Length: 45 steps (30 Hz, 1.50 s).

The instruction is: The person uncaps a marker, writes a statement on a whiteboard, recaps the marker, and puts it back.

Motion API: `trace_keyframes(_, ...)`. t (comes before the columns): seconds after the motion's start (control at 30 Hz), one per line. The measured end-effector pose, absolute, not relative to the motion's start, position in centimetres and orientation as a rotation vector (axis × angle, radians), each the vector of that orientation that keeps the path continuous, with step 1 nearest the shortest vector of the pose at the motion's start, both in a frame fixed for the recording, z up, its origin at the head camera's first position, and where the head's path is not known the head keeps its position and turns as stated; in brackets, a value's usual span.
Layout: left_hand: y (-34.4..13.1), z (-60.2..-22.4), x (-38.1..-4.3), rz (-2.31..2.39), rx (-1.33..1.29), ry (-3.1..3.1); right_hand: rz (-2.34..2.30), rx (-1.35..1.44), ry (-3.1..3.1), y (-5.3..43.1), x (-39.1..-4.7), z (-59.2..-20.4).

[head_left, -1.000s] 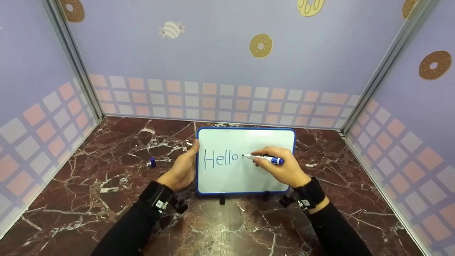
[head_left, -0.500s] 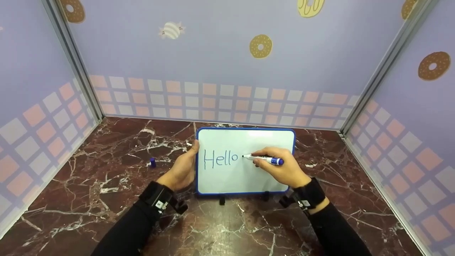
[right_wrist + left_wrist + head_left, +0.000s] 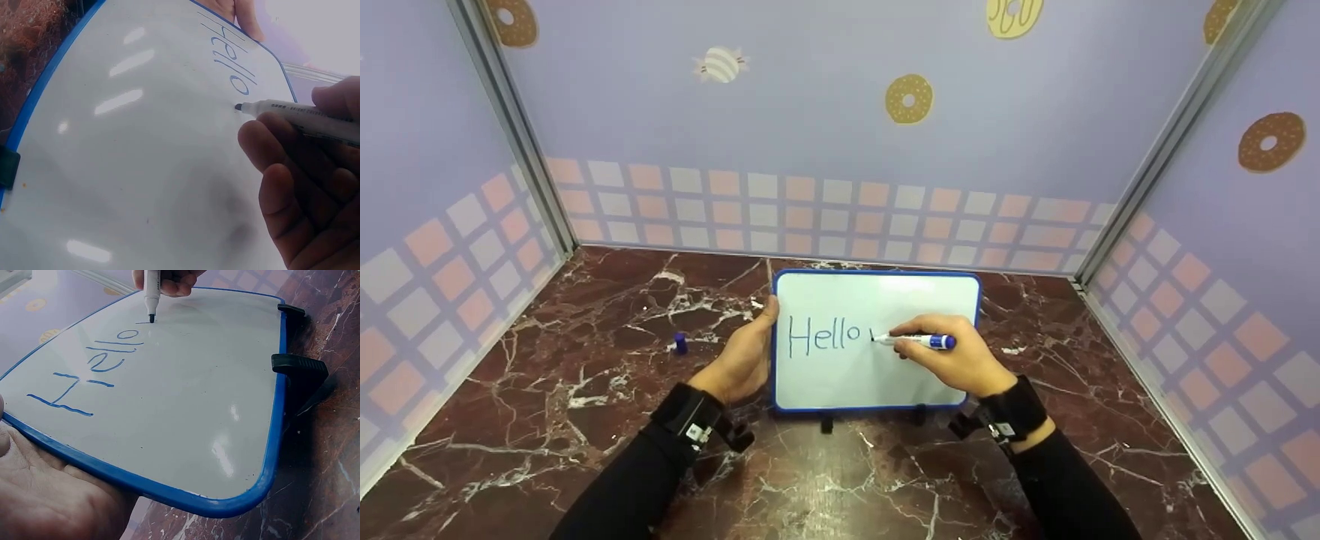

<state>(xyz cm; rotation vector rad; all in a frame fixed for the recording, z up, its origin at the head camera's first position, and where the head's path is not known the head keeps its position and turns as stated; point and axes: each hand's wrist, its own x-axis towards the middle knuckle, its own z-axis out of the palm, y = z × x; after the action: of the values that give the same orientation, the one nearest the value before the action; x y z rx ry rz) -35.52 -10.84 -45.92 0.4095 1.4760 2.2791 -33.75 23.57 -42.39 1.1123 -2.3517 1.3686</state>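
A whiteboard (image 3: pixel 825 382) with a blue frame stands tilted back on the marble-patterned table. "Hello" is written in blue on its left half, with a short stroke after it. My left hand (image 3: pixel 741 356) grips the board's left edge, thumb at the front rim and fingers hidden behind. My right hand (image 3: pixel 960 358) pinches a white marker (image 3: pixel 913 341) with a blue end, its dark tip on the board just right of the word. In the left wrist view the marker (image 3: pixel 152 292) touches the end of the short stroke. The right wrist view shows the other fingers (image 3: pixel 264 146) curled below the marker.
A small blue marker cap (image 3: pixel 681 343) stands on the table (image 3: pixel 585 375) left of my left hand. Black feet (image 3: pixel 301 365) hold the board's lower edge. Patterned lilac walls (image 3: pixel 810 112) enclose the back and both sides.
The marker tip has moved slightly down, and a short vertical stroke now shows after "Hello". My left hand keeps its hold on the board.
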Motion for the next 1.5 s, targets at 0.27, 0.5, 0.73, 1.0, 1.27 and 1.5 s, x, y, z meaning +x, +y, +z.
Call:
trace_keyframes(0.27,-10.8,-45.87,-35.51,2.284,0.393,1.453,1.382,1.119,-2.377,23.62,-33.7,-42.39)
trace_keyframes(0.5,-10.84,-45.91,-35.53,2.268,0.417,1.457,1.372,1.121,-2.393,23.68,-33.64,-42.35)
trace_keyframes(0.73,-10.83,-45.96,-35.57,2.256,0.437,1.477,1.381,1.109,-2.394,23.67,-33.61,-42.38)
trace_keyframes(1.0,-10.81,-45.9,-35.56,2.26,0.416,1.468,1.399,1.095,-2.36,23.67,-33.68,-42.4)
trace_keyframes(1.27,-10.85,-45.9,-35.58,2.26,0.418,1.475,1.408,1.076,-2.309,23.67,-33.55,-42.27)
trace_keyframes(1.5,-10.91,-45.99,-35.61,2.261,0.408,1.512,1.408,1.072,-2.279,23.82,-33.7,-42.23)
